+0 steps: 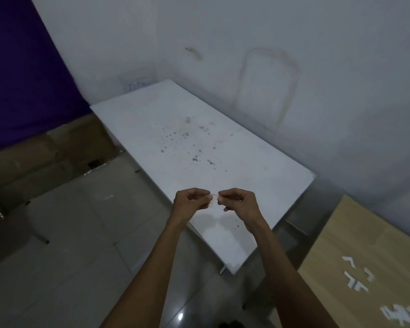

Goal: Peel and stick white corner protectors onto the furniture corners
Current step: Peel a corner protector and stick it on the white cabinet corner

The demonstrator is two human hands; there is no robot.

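Note:
My left hand [191, 201] and my right hand [238, 201] are held together above the near edge of a stained white table [187, 147]. Between their fingertips they pinch a small white corner protector [213, 200]. Both hands grip it, one on each side. The table's nearest corner [232, 268] is below and to the right of my hands. Several more white corner protectors [357, 278] lie loose on a wooden table [369, 235] at the lower right.
A grey wall runs behind the white table, and a purple cloth [21, 79] hangs at the left. Cardboard boxes [45, 155] stand on the tiled floor [81, 256] at the left. A thin chair leg [39, 235] is near the left edge.

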